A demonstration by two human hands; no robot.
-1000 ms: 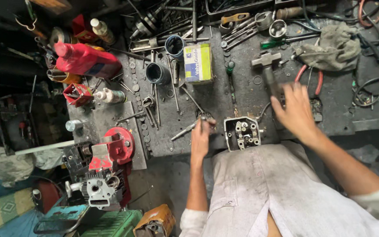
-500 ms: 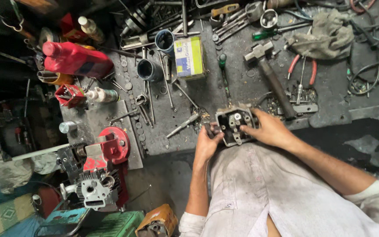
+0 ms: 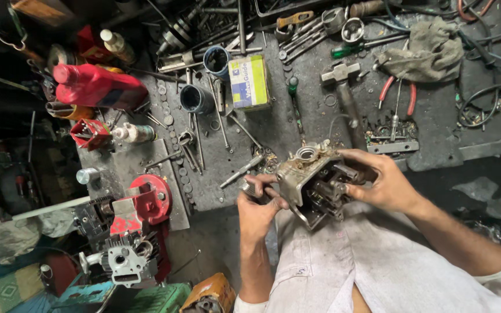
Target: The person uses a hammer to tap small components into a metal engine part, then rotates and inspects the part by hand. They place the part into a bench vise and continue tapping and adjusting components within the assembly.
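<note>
**Grip on engine part held over a crowded bench**

Support for the engine part (image 3: 314,182), a grimy metal casting with a round port on top, is shared between two hands just off the near edge of the bench (image 3: 297,124), above the person's lap. The right hand (image 3: 378,182) is wrapped round the part's far side, fingers curled and pressed against the casting. The left hand (image 3: 259,206) is closed round a small cylindrical metal piece (image 3: 251,186) at the part's near corner; whether that piece is joined to the part cannot be told.

Slippage is judged the main risk: the casting looks oily and heavy, and most of its weight seems to be carried by one hand. Should the grip loosen, the part could be dropped onto the lap or the floor, and a machined face could be damaged.

Loose fittings could also be shed if the part is tilted further, and would be hard to find among the washers (image 3: 172,119) and bits scattered on the bench. The hammer (image 3: 343,93) and pliers (image 3: 398,93) lie just beyond the part and could be knocked if it is set down carelessly. Fingers could be pinched against the sharp inner edges.
</note>
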